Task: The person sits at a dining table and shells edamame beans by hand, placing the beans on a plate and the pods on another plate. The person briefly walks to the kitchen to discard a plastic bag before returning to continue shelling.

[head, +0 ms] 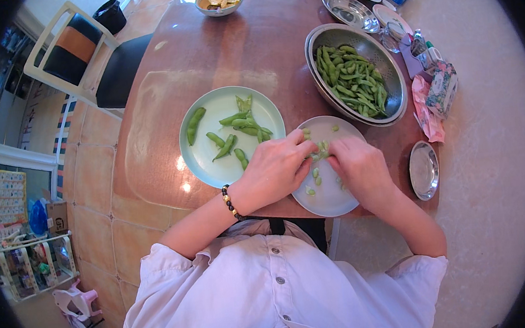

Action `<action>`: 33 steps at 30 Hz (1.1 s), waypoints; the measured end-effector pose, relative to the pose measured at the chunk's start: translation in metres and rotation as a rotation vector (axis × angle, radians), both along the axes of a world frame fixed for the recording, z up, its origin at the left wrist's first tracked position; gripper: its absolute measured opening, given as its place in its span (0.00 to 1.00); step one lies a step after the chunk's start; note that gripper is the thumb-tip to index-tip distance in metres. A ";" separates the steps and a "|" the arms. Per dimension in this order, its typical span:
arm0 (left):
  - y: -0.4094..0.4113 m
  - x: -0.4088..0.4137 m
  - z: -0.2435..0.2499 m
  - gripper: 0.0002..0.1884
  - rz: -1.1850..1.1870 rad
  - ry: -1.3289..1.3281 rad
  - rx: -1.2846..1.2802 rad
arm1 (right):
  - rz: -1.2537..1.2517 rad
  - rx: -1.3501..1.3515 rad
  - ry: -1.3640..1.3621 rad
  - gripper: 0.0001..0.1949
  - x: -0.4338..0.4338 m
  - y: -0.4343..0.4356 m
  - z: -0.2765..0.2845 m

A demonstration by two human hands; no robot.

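Above a pale plate [335, 207], my left hand [276, 165] and my right hand [360, 168] pinch a green soybean pod [319, 152] between them, one at each end. Fingers partly cover the pod. Several shelled beans [316, 177] lie on that plate beneath. To the left, a light green plate [198, 169] carries several edamame pods [226, 147]; my left forearm and hand reach past its lower right rim. Behind my right hand stands a metal colander [386, 59], nested in another bowl and heaped with green pods [351, 80].
A small metal dish [424, 170] sits near the right edge of the wooden table [158, 126]. Tissue packs [442, 88], plates and a metal tray [351, 12] line the right side. A bowl of food [219, 2] is at the far end. A chair [121, 68] stands left.
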State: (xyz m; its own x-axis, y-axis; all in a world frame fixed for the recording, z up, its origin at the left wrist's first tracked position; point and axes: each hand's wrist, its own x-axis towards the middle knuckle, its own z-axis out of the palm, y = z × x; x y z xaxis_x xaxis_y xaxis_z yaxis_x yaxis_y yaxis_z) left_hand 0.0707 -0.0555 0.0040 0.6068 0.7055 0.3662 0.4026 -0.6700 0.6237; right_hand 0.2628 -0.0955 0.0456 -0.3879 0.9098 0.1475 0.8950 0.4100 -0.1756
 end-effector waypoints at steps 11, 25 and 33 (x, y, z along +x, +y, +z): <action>-0.001 -0.032 0.018 0.08 0.101 -0.380 -0.645 | 0.071 0.057 0.384 0.10 -0.040 0.058 0.006; 0.012 -0.068 0.015 0.23 0.085 -1.161 -0.866 | 0.171 -0.182 0.722 0.09 -0.115 0.062 -0.007; 0.002 -0.063 0.004 0.21 0.222 -1.015 -0.732 | 0.053 -0.095 0.926 0.08 -0.106 0.050 -0.005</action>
State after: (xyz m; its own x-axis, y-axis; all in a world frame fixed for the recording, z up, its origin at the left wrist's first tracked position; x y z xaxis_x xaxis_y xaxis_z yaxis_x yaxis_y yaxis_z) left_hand 0.0072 -0.0531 0.0080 0.1266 0.9888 0.0784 -0.4120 -0.0194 0.9110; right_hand 0.1569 -0.0451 0.0405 -0.1945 0.9184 0.3446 0.3619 0.3937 -0.8450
